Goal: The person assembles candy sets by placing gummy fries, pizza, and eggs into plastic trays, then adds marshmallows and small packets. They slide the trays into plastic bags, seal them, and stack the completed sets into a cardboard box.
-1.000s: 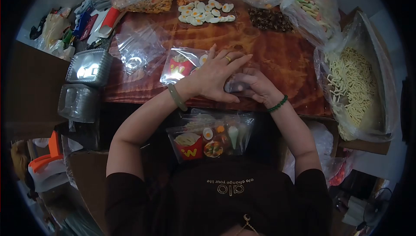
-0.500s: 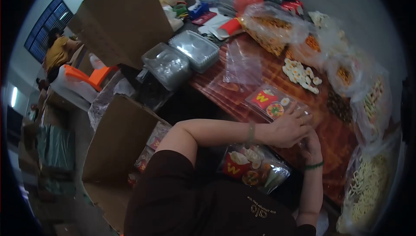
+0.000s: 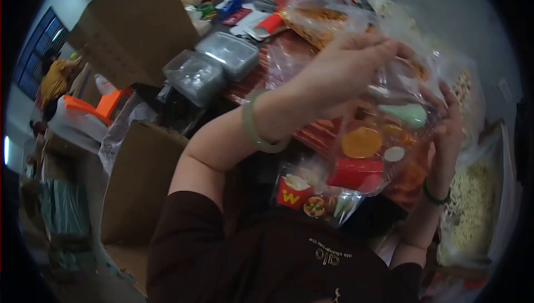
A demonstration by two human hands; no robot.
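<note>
A clear plastic bag of toy food pieces (image 3: 361, 143) is held up above the table, with an orange disc, a mint-green piece, a small white disc and a red box showing through. My left hand (image 3: 359, 72), below a pale green bangle, is closed on the bag's upper edge. At the bag's right side, my right hand (image 3: 446, 122) grips the plastic, its fingers partly bent around the edge. Below, close to my body, lies another packed toy food set (image 3: 303, 192) with a red "W" box.
Clear plastic trays (image 3: 222, 58) are stacked at the table's far left. Bags of small toy pieces (image 3: 317, 22) line the back and right, including a bag of pale noodle-like strands (image 3: 473, 214). An open carton (image 3: 136, 186) stands at my left; a person (image 3: 53, 83) sits beyond.
The toy food bag has come up off the table and been turned, so different sides of the pieces show. Both hands rose and moved apart, the right one going rightward.
</note>
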